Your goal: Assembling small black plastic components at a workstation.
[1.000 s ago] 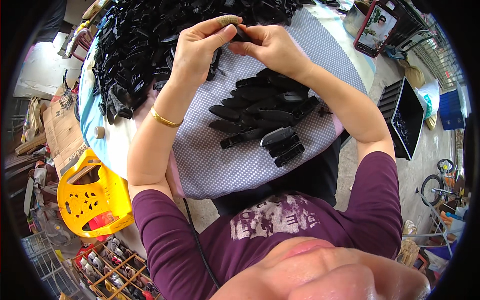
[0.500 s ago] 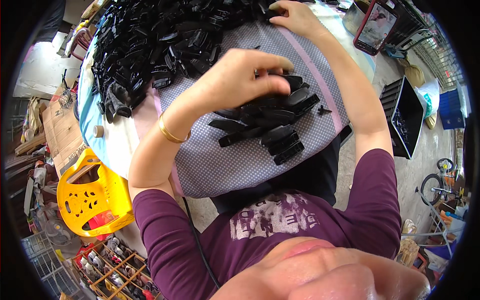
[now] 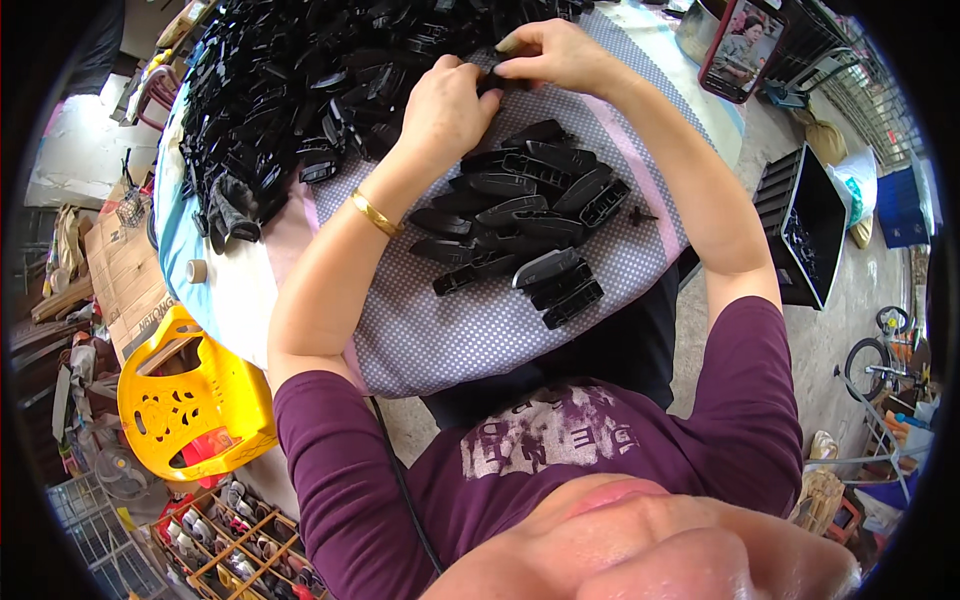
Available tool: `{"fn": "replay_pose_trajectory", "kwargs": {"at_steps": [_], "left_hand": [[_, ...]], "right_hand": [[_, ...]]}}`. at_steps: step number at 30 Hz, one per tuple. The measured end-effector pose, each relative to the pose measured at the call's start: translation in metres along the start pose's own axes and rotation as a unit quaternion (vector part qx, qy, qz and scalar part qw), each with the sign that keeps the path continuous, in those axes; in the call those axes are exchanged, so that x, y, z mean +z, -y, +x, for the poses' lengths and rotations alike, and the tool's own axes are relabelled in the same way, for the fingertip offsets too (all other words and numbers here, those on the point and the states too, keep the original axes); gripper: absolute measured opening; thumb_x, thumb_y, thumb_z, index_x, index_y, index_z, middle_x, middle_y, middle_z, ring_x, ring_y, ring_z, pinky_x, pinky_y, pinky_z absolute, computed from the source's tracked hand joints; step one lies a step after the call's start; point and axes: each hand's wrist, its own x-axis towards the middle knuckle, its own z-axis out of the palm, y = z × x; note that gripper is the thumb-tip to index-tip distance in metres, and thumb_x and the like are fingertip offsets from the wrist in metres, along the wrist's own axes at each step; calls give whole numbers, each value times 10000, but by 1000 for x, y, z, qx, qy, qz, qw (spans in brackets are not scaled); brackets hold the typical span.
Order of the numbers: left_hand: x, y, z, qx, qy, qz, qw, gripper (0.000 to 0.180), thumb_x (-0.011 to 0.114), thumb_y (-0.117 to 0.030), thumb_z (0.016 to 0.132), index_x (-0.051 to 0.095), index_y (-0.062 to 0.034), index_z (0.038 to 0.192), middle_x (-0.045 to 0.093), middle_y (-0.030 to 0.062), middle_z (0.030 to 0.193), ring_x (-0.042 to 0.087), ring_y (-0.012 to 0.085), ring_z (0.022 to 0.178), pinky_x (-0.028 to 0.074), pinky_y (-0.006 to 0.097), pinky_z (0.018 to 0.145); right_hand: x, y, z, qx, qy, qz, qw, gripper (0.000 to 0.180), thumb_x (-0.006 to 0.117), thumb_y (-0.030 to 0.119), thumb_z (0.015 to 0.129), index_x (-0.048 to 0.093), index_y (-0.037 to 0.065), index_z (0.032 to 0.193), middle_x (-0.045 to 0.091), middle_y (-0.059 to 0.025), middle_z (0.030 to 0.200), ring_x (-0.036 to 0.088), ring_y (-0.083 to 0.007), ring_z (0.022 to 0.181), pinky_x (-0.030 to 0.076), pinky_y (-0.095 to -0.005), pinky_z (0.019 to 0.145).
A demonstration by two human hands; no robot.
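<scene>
My left hand (image 3: 450,112) and my right hand (image 3: 560,57) meet at the front edge of a big heap (image 3: 290,85) of glossy black plastic pieces. Between their fingertips is a small black plastic piece (image 3: 486,58), pinched from both sides and partly hidden by the fingers. Nearer to me, a smaller group of long, curved black plastic pieces (image 3: 515,212) lies on the dotted grey cloth (image 3: 400,345). One tiny dark part (image 3: 641,216) rests to the right of that group.
A phone (image 3: 742,50) stands upright at the far right of the table. On the floor to the right is a black crate (image 3: 800,230). A roll of tape (image 3: 197,271) lies on the left of the table, near a yellow plastic chair (image 3: 195,400). A dark glove (image 3: 235,210) lies beside the heap.
My left hand has moved from above the smaller group up toward the heap. My right hand has come left and nearer, and both now grip one black piece.
</scene>
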Motion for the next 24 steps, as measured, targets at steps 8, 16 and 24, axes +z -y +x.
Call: {"fn": "replay_pose_trajectory", "kwargs": {"at_steps": [8,16,24], "left_hand": [[-23,12,-2,-153,-7,-444,883,370,730,-93,767,555,68,1050,665,120,924,637,171,815,505,255,757],[-31,8,-5,-166,12,-640,750,327,628,-44,866,556,45,1173,623,89,1005,631,154,826,555,297,800],[-32,18,-7,-167,-46,-605,777,275,701,-81,826,638,-4,1082,658,26,915,615,104,787,514,218,711]], "right_hand": [[27,19,-2,-151,-122,116,974,378,766,263,752,683,-3,1008,696,-109,865,665,-167,762,543,-260,734],[24,21,-9,-137,-131,132,973,317,697,187,843,648,19,1106,684,-94,957,653,-162,871,535,-266,798],[27,30,-10,-175,-148,150,962,319,679,127,812,655,16,1109,694,-118,951,668,-178,857,536,-278,806]]}}
